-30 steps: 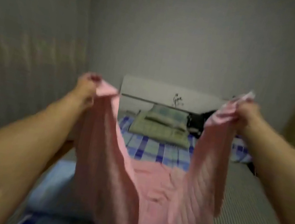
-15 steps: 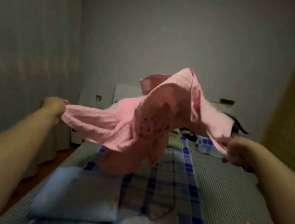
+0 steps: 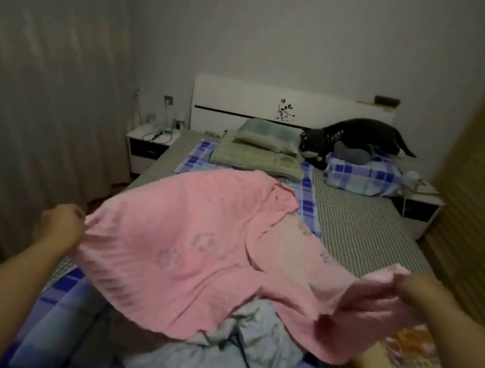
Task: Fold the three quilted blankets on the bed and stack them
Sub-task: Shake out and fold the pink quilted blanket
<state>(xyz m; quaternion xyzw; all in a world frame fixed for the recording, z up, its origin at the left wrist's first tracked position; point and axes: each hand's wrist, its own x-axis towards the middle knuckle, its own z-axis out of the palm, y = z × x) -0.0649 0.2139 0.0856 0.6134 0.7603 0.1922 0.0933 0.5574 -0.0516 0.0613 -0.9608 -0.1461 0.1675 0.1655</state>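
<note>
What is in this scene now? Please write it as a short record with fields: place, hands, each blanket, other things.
place: bed with a checked sheet, white headboard at the far end
left hand: left hand grips one near corner of the pink blanket
right hand: right hand grips the other near corner
pink blanket: spread out, not folded, draped over the light blue blanket
light blue blanket: crumpled, unfolded
yellow blanket: yellow patterned blanket at the near right, partly hidden
other things: pillows, black plush toy, two nightstands
</note>
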